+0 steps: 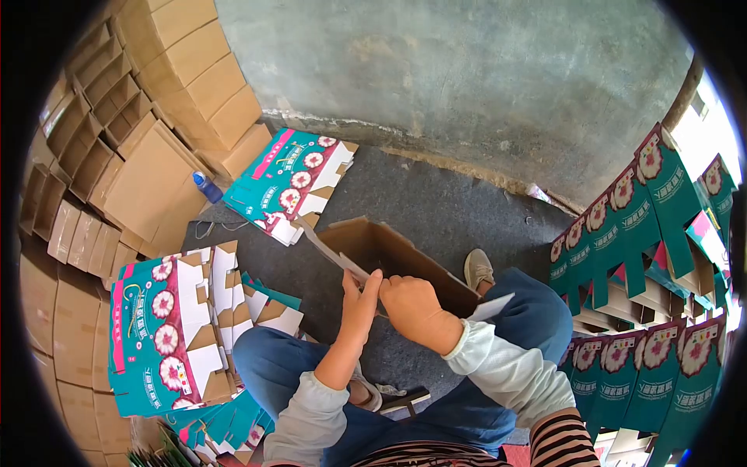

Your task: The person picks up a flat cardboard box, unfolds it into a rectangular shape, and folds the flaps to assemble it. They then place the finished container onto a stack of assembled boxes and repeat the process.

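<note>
The brown box is held low over the floor, just past both hands, its long flap slanting up-left, pinched by the left hand, its edge gripped by the curled right hand.

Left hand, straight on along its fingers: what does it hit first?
The brown carton: the left hand touches its flap with the fingertips, so nothing lies between. Depth beyond is unclear.

Matt brown cardboard box, glossy printed card flats, rough concrete wall, denim jeans.
</note>
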{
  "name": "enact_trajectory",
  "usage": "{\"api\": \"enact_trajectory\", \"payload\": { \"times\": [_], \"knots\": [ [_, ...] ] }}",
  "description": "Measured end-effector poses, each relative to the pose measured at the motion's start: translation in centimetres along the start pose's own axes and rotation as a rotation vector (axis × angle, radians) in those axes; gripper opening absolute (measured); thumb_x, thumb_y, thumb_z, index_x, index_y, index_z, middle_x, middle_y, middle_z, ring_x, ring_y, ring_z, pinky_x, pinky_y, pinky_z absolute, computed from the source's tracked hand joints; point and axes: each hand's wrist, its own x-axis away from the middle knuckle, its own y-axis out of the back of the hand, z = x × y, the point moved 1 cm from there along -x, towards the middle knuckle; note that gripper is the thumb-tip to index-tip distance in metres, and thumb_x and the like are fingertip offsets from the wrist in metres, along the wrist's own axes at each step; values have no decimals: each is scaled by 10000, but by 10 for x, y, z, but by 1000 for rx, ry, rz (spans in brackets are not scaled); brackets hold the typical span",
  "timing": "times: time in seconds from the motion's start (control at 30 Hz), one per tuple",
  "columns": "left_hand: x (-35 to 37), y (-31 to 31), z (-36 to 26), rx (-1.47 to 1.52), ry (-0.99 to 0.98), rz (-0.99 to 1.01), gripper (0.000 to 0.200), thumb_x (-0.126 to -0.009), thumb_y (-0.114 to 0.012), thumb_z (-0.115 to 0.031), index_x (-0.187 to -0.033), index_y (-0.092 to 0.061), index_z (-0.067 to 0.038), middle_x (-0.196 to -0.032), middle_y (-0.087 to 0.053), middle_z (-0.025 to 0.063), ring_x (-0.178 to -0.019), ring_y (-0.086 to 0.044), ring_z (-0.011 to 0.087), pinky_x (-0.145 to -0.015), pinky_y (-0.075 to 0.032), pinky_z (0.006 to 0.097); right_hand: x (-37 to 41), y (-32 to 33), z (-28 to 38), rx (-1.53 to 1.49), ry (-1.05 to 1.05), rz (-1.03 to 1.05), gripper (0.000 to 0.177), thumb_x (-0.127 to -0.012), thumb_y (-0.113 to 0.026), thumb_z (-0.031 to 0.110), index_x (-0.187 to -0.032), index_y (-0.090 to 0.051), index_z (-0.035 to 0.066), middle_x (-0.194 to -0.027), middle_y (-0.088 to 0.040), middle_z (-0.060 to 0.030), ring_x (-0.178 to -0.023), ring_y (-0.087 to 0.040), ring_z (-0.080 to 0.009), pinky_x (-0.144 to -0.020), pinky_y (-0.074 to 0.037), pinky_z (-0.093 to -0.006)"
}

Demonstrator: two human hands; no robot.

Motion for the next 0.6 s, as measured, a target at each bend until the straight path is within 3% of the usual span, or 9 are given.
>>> {"api": "enact_trajectory", "payload": {
  "times": [0.07, 0.13, 0.2, 0.27, 0.3, 0.4, 0.47, 0.5, 0.6],
  "knots": [
    [-4, 3, 12, -111, -145, -2, 645, -820, -560, -196, -1343, -270, 45, -1216, -439, 242, -1091, -521, 301, -871, -449, 354, 5, 5, -6, -111, 48, 109, 127, -710, -656, 121, -798, -609, 42, -724, -615, -85, -659, -629, -248, -561, -516, -324],
    [-13, 10, 25, -351, -400, -10, 567, -790, -499, -93, -1307, -307, 41, -1207, -421, 249, -1115, -497, 324, -928, -415, 381, -1, 32, -17, 114, -50, 150, 199, -762, -657, 186, -877, -609, 31, -830, -623, -125, -741, -630, -290, -622, -519, -357],
    [-6, 6, 21, -277, -358, -54, 535, -754, -474, -25, -1268, -341, 41, -1201, -405, 239, -1125, -469, 354, -1004, -344, 399, -1, 50, -49, 67, -145, -292, 339, -801, -646, 287, -1004, -595, 21, -977, -603, -161, -856, -611, -330, -721, -510, -395],
    [-10, 4, 33, -267, -398, -106, 528, -752, -481, -16, -1261, -350, 39, -1207, -409, 232, -1118, -471, 359, -1013, -337, 392, 9, 39, -79, 82, -247, -127, 462, -788, -653, 334, -1109, -558, 16, -1105, -553, -178, -977, -575, -358, -805, -485, -423],
    [-12, 5, 40, -256, -403, -86, 555, -748, -481, -8, -1282, -339, 40, -1229, -405, 235, -1140, -459, 364, -1021, -330, 392, 11, 26, -87, -1, -307, -23, 462, -788, -653, 349, -1087, -577, 5, -978, -611, -163, -905, -607, -362, -772, -495, -431],
    [-14, 9, 40, -345, -498, -55, 653, -738, -489, 5, -1356, -277, 30, -1296, -383, 250, -1193, -434, 386, -1029, -331, 400, 18, 9, -92, -162, -299, 246, 379, -817, -622, 354, -913, -604, -13, -834, -634, -185, -844, -644, -328, -718, -509, -440],
    [-5, 16, 32, -585, -634, -73, 749, -738, -506, 0, -1421, -198, 7, -1341, -360, 270, -1209, -432, 411, -1011, -363, 418, 16, 7, -102, -118, -203, 146, 362, -842, -588, 333, -846, -612, -29, -760, -638, -195, -791, -656, -322, -717, -514, -430],
    [7, 20, 13, -661, -570, -32, 784, -738, -514, -4, -1437, -158, -8, -1355, -348, 275, -1193, -447, 422, -982, -390, 430, 17, 8, -106, -99, -163, 96, 364, -854, -572, 322, -813, -616, -37, -723, -639, -200, -764, -661, -319, -716, -516, -425],
    [44, 23, -37, -889, -475, 120, 863, -743, -532, -18, -1469, -66, -47, -1381, -324, 283, -1120, -501, 448, -890, -461, 460, 12, 62, -107, -593, -508, 342, 345, -863, -538, 270, -768, -611, -53, -712, -647, -202, -715, -657, -342, -703, -517, -425]
  ]
}}
